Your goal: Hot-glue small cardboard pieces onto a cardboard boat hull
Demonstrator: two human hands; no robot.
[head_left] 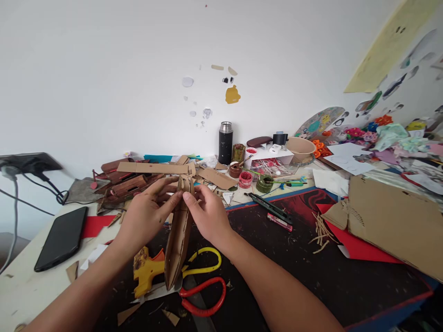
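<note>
1. Your left hand (147,214) grips the upper end of the cardboard piece (178,240) from the left. Its fingers are curled around the near face, and the fingertips extend past the top edge.
2. Your right hand (207,214) grips the same upper end from the right. Its thumb (190,203) presses on the facing surface, and the tip almost meets the left thumb.
3. The cardboard piece is a long, narrow folded strip. It stands nearly upright between your hands, tilted slightly to the left at the bottom.
4. Only the top portion lies inside the grip. The rest hangs below both hands, over the dark work mat (311,276).
5. The lower end of the strip sits just in front of the yellow glue gun (143,272). Contact with the glue gun cannot be determined.
6. The scissors (202,283), with one yellow and one red handle loop, lie on the mat just right of the strip's lower end.
7. A black phone (62,237) lies flat on the table, well to the left of your left hand.
8. A black cutter (272,210) lies on the mat to the right of your right hand.
9. A black flask (225,143) stands upright near the wall, beyond your hands.
10. A large cardboard sheet (394,221) lies at the right side of the table, well apart from the grip.
</note>
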